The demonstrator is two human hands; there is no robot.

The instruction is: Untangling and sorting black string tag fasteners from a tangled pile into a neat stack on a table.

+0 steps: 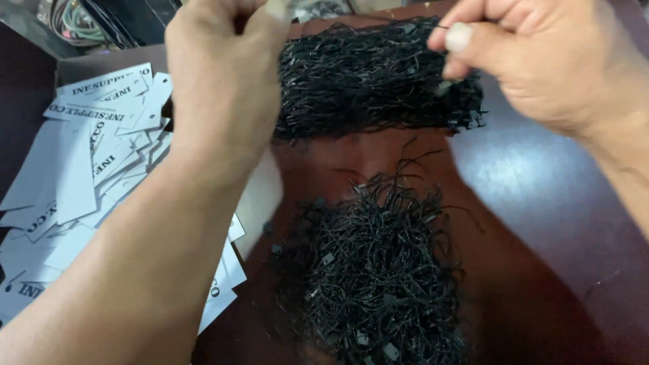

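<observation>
My left hand is raised at the top centre, fingers pinched together on something small and pale that I cannot make out. My right hand at the upper right pinches a thin black string between thumb and forefinger. Behind both hands lies a tidy bundle of black string tags. A looser tangled heap of black strings with small clasps sits nearer to me on the dark reddish-brown table.
A spread pile of white printed paper tags covers the left side of the table, partly under my left forearm. Cables and dark objects lie at the far left corner.
</observation>
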